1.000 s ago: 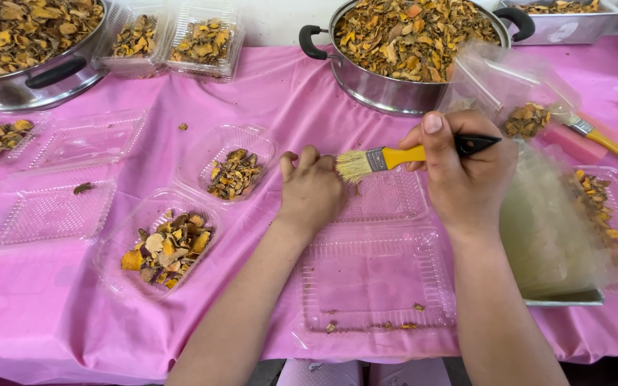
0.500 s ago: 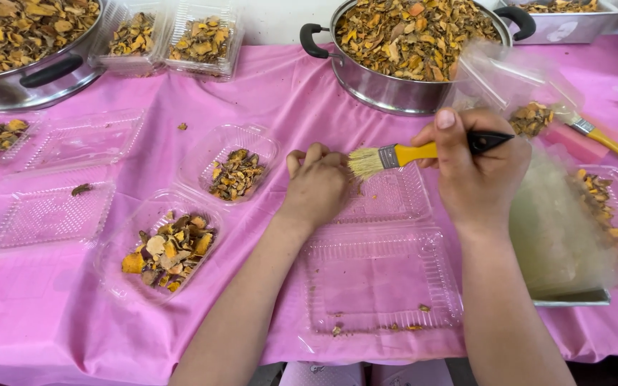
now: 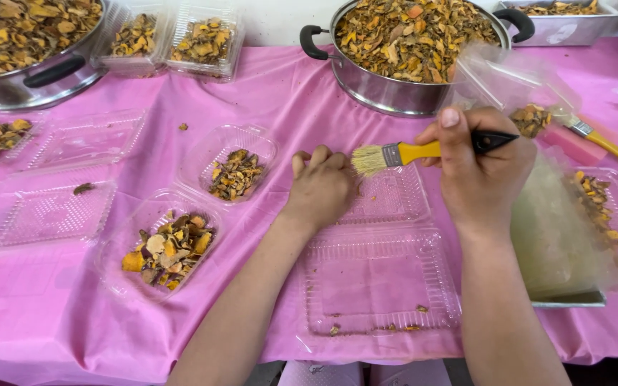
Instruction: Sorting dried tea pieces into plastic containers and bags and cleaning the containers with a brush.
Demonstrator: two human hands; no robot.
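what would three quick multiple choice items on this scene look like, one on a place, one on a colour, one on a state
1. Where are the bristles of the brush?
A. over the far half of the open clear clamshell tray
B. inside the steel pot
C. on the small round tub

2. What colour is the tablecloth?
A. green
B. pink
C. white

3. What state is the near half of the clamshell tray in?
A. heaped full
B. shut with its lid
C. almost bare, a few crumbs along the near edge

Answers:
1 A: the right hand holds the brush with its bristles above the far half, beside the left hand.
2 B: pink cloth covers the whole table.
3 C: only small bits show near its front rim.
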